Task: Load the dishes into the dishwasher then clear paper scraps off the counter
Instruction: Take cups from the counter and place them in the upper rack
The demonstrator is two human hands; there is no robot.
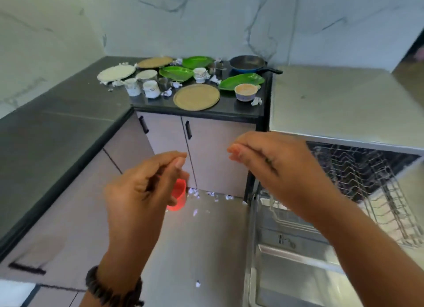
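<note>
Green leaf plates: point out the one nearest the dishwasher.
The right-hand green leaf plate, at the counter's right end beside the orange-filled bowl. The other two lie further left, towards the middle.

walls [229, 19]: veined marble | cabinets [215, 155]: beige, black handles | floor [206, 237]: grey
</note>
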